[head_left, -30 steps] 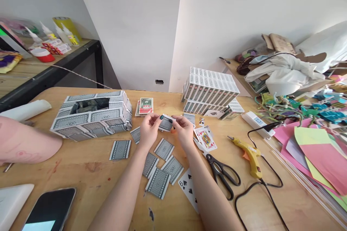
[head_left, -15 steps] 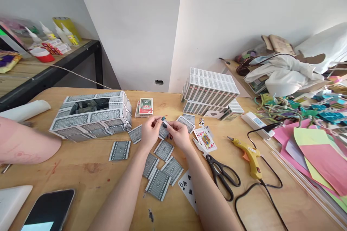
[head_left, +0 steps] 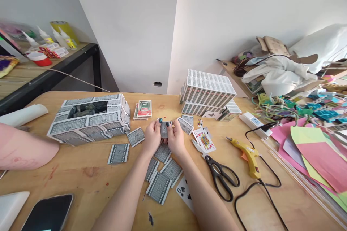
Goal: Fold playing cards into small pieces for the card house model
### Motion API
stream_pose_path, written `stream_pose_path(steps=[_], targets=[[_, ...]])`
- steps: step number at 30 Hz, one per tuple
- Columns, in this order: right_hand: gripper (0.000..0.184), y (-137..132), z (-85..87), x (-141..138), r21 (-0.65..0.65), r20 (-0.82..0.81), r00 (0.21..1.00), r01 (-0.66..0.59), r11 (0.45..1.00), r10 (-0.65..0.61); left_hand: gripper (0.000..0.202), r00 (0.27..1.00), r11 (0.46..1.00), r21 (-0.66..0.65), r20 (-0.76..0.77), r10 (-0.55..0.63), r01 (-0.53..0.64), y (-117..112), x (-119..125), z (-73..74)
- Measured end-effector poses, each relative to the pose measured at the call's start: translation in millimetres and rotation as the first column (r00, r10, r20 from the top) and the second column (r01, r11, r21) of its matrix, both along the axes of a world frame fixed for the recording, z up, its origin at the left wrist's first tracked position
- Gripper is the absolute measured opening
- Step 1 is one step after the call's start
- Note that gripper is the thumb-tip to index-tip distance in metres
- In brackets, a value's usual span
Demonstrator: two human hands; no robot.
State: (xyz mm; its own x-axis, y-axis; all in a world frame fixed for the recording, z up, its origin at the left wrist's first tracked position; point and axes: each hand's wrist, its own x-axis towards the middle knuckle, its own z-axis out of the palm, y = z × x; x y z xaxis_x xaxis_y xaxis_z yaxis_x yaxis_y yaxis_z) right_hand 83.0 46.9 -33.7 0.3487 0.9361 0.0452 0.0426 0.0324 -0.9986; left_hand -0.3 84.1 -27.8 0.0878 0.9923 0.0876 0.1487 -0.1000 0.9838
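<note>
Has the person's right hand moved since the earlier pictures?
Yes: the right hand has shifted left, farther from the black-handled scissors, which lie still.

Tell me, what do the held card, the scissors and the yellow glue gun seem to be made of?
Card: likely stiff paper, perhaps plastic-coated; its flat, smooth-looking face carries fine grey print.
Scissors: black handles look like smooth plastic; the pale, silvery blades suggest metal.
Glue gun: probably hard, smooth plastic, judging by its evenly yellow, moulded-looking body and orange trigger.
</note>
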Motion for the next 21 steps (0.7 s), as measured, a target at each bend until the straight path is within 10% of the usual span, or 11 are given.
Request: stream_pose_path(steps=[4,12,21], targets=[[0.024,2,1.1,1,0.016,-0.06,0.998,-0.022,1.0,0.023,0.035,0.992,0.994,-0.086,0.114,-0.053,0.063,-1,1,1.7],[0.024,2,-6.4,7,0.041,0.266,0.945,0.183,0.982,-0.188,0.028,0.954,0.981,0.191,-0.284,0.092,-0.037,-7,4,1.9],[0.027,2,-0.6,-5,0.009,0.03,0.991,0.128,0.992,-0.128,0.041,0.992,0.99,-0.138,0.125,-0.008,0.026,-1,6,2.4]])
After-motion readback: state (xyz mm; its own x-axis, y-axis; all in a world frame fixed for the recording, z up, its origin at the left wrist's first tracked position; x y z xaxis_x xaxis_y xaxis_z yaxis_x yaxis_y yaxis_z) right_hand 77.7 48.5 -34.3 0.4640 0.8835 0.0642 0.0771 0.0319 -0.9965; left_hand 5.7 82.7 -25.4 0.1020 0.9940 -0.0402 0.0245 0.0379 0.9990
